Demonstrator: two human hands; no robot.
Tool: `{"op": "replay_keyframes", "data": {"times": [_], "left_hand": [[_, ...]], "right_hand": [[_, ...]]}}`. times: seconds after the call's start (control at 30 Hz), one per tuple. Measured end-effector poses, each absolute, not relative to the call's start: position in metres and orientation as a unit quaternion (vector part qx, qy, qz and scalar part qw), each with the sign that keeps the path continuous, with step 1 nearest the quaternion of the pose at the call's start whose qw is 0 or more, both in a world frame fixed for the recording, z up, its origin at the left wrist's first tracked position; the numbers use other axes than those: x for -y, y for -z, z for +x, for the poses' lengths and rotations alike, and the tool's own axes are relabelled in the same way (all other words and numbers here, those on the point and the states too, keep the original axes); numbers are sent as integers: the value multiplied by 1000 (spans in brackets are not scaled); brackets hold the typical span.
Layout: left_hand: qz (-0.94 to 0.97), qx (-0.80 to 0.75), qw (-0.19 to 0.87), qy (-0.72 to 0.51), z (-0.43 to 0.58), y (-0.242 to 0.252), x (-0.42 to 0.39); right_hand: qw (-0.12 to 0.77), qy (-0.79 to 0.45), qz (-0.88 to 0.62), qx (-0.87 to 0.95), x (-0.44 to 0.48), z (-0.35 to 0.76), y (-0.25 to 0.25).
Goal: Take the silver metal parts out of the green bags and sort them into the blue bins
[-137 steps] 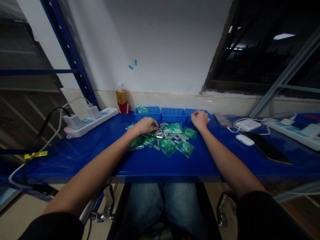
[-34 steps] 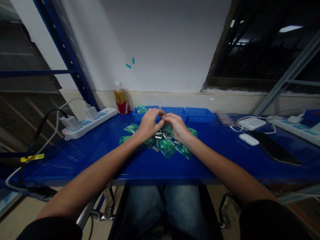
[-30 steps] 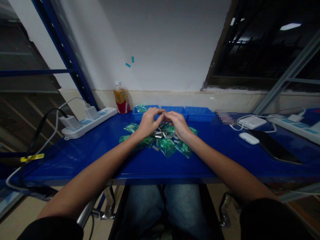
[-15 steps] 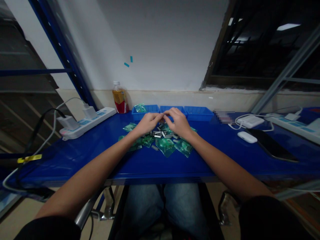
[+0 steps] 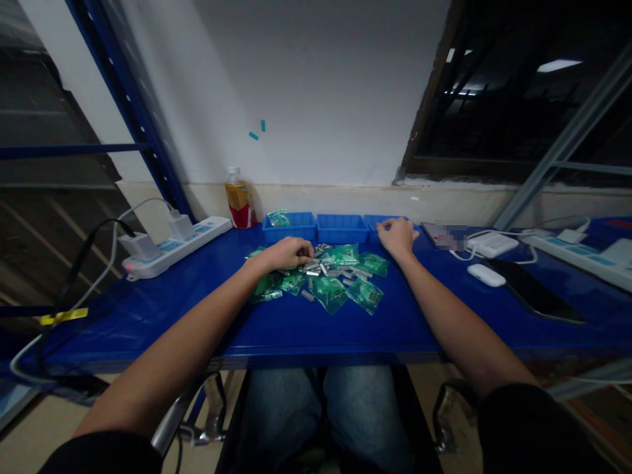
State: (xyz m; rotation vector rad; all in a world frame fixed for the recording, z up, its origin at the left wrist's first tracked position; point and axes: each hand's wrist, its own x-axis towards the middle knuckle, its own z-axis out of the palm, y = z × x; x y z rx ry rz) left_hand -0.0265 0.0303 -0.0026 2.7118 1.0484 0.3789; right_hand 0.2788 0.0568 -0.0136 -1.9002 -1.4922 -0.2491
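Note:
My left hand (image 5: 292,251) is at the left edge of a heap of small silvery metal pieces (image 5: 309,295), its fingers bent downward and pressed together. What they pinch, if anything, is too small to make out. Over the front edge of the right-hand blue bin (image 5: 372,228) is my right hand (image 5: 399,238), thumb and fingers curled in; anything between them is hidden. Around and under the metal pieces lie several green-tinted clear plastic bags (image 5: 364,293). Another such bag (image 5: 279,218) sits in the left blue bin (image 5: 290,232), beside the middle blue bin (image 5: 342,229).
At the back left stands a drink bottle (image 5: 239,201), near a white power strip (image 5: 182,247) with plugged-in chargers. To the right lie a black phone (image 5: 533,291), a white earbud case (image 5: 486,274), a white charger (image 5: 492,244) with cables and another power strip (image 5: 587,249).
My hands were together above the heap and have parted. The right hand moved right to the right-hand bin; the left dropped lower, onto the metal pieces. The view tilted slightly.

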Motion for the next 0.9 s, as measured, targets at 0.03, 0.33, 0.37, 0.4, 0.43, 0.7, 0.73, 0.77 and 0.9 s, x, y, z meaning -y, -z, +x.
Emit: {"op": "replay_keyframes", "data": {"times": [0.03,0.33,0.37,0.4,0.43,0.7,0.73,0.77,0.9], "left_hand": [[919,-359,103,-126,-26,2,-30],[923,-362,77,-105,-26,-1,-29],[921,-365,78,-107,-27,-1,-29],[918,-372,79,-110,-27,-2,-29],[914,-382,80,-115,-28,-2,-29],[884,-428,55,-180,-32,-2,-31],[883,-429,45,-186,-31,-2,-31],[882,-429,34,-192,-30,-2,-30],[878,-428,-4,-213,-27,-4,-27]], "right_hand": [[344,92,-736,576,-57,278,14],[333,66,-744,575,-60,276,14],[332,64,-744,576,-60,276,14],[331,61,-744,577,-60,276,14],[330,59,-744,578,-60,276,14],[328,66,-737,587,-58,274,14],[331,76,-729,594,-56,272,12],[338,89,-717,603,-54,270,10],[383,105,-601,694,-39,246,-1]]}}
